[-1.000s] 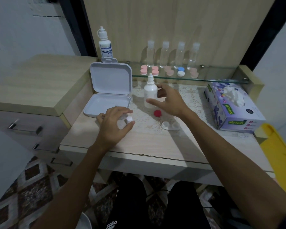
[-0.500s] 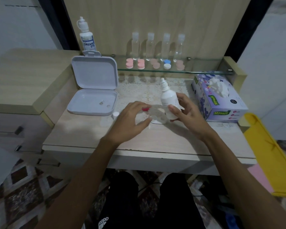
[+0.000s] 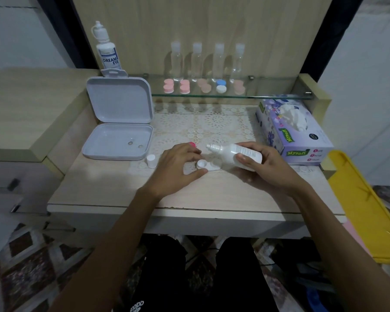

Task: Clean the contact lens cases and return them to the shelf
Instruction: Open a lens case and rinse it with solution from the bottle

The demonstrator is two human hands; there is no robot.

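At the left of the work zone, the small white cap stands on the desk, near the left hand but apart from it. The left hand steadies the open contact lens case: thumb and curled fingers bracket its left well, and the hand partly covers a red cap behind it. The case lies flat with its long axis running left to right, between the two hands. To the right, the right hand grips the solution bottle, fingers wrapped round its body. The bottle is tipped almost horizontal, nozzle pointing left and placed just above and behind the case. Judged next step: lower the nozzle toward a well and dispense.
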